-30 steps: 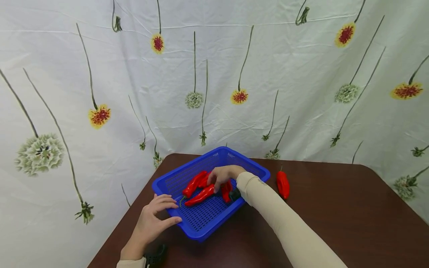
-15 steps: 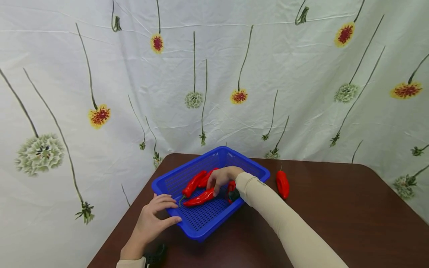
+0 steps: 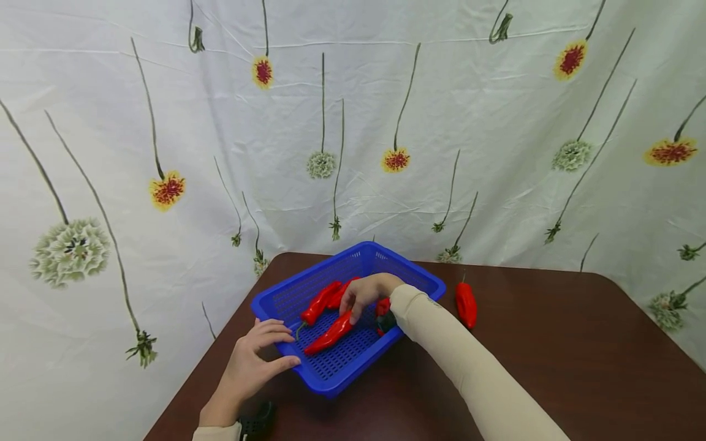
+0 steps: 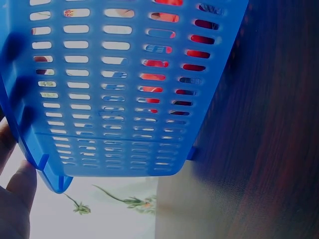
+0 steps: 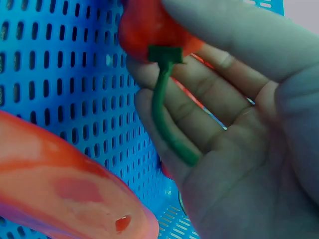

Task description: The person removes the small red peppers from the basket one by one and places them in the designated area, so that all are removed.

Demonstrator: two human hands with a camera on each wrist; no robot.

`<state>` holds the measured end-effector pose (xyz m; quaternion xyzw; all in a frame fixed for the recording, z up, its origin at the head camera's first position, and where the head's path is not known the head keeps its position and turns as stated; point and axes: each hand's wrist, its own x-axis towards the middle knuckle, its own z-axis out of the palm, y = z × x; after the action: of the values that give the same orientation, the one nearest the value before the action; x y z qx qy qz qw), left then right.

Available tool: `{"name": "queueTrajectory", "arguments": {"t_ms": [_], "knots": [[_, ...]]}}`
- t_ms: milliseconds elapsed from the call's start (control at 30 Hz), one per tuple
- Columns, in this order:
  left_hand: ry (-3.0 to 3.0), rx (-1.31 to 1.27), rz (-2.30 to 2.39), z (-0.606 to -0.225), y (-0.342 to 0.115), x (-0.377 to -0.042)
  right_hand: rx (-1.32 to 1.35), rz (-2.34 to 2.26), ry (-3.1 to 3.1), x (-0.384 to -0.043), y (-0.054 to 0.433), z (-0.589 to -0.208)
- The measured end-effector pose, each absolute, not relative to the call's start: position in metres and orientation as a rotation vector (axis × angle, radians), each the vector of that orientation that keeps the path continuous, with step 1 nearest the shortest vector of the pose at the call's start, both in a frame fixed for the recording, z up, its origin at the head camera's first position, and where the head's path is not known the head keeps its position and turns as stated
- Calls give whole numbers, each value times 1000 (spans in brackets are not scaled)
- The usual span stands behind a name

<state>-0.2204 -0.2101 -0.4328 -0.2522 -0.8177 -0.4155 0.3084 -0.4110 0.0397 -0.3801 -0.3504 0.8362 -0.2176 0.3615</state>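
My right hand [image 3: 361, 297] is down inside a blue perforated plastic basket [image 3: 344, 387], pinching a red chili pepper [image 3: 331, 337] near its stem end. In the right wrist view this pepper [image 5: 152, 27] shows between thumb and fingers, its curved green stem [image 5: 159, 99] lying toward the palm. Another red pepper [image 5: 65, 179] is close beside it there. My left hand [image 3: 250, 361] grips the basket's near-left rim, fingers over the edge and thumb near the corner. Two more red peppers [image 3: 318, 303] lie at the basket's left and back; one [image 3: 382, 307] is partly hidden by the right wrist.
A single red pepper [image 3: 466, 304] lies on the dark brown table [image 3: 562, 349] to the right of the basket. Behind the table hangs a white curtain [image 3: 496, 202] printed with flowers. The right sleeve [image 3: 469, 361] crosses the basket's right rim.
The pepper in my right hand has swung, its tip now lower and nearer the front of the basket. My left hand stays at the rim, and the basket has hardly moved.
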Motion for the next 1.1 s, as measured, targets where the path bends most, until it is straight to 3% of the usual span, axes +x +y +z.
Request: {"name": "queueTrajectory", "arguments": {"t_ms": [1100], "knots": [[-2178, -646, -1120, -437, -212, -224, -967, -682, 2294, -396, 49, -339]]}}
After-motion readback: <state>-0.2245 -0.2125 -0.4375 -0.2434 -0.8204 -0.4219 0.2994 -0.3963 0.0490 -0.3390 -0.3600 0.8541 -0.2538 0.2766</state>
